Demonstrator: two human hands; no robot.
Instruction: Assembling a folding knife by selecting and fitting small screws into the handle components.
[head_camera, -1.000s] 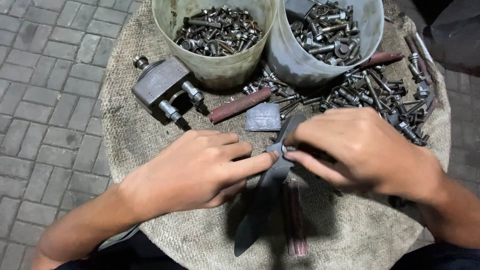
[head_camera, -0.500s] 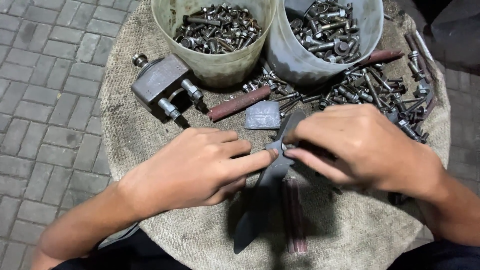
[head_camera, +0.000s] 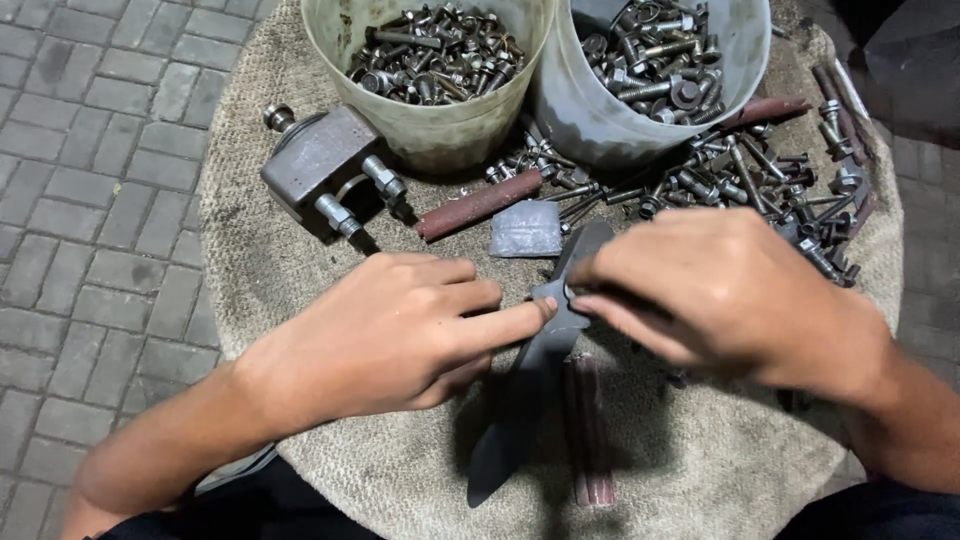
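Hands meet at centre frame over a long dark metal blade (head_camera: 520, 400) that runs from centre down toward the lower middle, lying on the burlap-covered round desk (head_camera: 270, 270). The blade's upper part is hidden under the right hand (head_camera: 720, 295), and whatever small piece sits at the pinch point is too covered to make out. Left hand (head_camera: 385, 330) lies palm down, its forefinger stretched so the tip touches the blade's edge just below the right thumb; the other left fingers (head_camera: 450, 270) are loosely curled and grasp nothing visible. Right fingers are clenched in a pinch on the blade's upper section. A reddish rod (head_camera: 590, 430) lies just beside the blade, its top under the right hand. Upper frame: two plastic buckets (head_camera: 440, 130) of bolts and nuts, both cut off at the top edge. Loose bolts (head_camera: 740, 170) scatter at upper right, partly behind the right hand. A grey metal block with studs (head_camera: 320, 160) sits upper left; a rusty bar (head_camera: 480, 205) and a small grey plate (head_camera: 525, 230) lie between it and the hands.
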